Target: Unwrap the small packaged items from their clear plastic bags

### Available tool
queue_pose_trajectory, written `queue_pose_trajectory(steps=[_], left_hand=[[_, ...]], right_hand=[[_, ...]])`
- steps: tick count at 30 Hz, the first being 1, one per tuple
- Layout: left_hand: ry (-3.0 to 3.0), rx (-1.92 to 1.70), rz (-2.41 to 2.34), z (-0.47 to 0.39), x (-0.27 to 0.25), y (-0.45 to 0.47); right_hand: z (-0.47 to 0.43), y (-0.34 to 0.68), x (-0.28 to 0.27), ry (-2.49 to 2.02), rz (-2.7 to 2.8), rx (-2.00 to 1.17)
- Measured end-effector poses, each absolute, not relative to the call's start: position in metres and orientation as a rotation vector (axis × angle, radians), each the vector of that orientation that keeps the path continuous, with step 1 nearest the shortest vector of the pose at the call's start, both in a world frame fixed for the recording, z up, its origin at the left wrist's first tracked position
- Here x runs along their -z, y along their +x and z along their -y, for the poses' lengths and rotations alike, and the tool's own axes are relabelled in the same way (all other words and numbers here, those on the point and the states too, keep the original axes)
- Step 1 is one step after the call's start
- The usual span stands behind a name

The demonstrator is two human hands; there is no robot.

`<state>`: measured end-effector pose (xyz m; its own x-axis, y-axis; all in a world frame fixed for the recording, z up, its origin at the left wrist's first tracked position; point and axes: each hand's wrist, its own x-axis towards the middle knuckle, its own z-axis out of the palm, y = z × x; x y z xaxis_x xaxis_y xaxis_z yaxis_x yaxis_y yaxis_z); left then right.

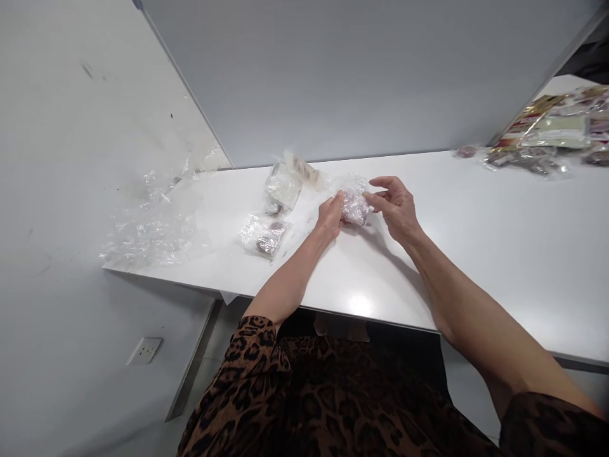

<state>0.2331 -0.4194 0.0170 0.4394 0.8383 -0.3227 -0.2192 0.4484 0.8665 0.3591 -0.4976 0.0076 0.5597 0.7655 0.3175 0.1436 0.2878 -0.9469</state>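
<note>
A small pinkish packet in crinkled clear plastic wrap (pixel 356 206) was held just above the glossy white tabletop (pixel 476 254), between the two bare hands and in front of the tall grey panel (pixel 356 76). Its near left edge was gripped by the left hand (pixel 329 217), with the thumb laid over the wrap and the other fingers largely hidden. By the right hand (pixel 397 208), the packet's right side was approached with the fingers parted; one fingertip was set at the edge of the film, though whether the film was pinched could not be told. The step in hand was judged to be the handling of the loose wrap, with the packet steadied on one side and its film worked from the other. For the next move, a firm left hold and a light fingertip pinch on the film seemed to be called for, since thin, slippery plastic could easily be lost or torn. To the left, a flat clear packet with dark round contents (pixel 264 236), a pale square wrapped packet (pixel 284 186) and a beige oblong wrapped packet (pixel 307 171) were laid near one another, and a heap of crumpled transparent film (pixel 155 222) was gathered at the table's left end.
</note>
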Motion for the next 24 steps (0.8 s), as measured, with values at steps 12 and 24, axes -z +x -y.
queue_pose_trajectory(steps=[12,24], left_hand=[[1.081,-0.530,-0.839,0.424,-0.029,0.225],[0.852,-0.306,-0.679,0.427,-0.032,0.224]], right_hand=[[0.489,0.370,0.010,-1.401,0.957,-0.181],[0.510,0.347,-0.024,-1.284,1.159,-0.014]])
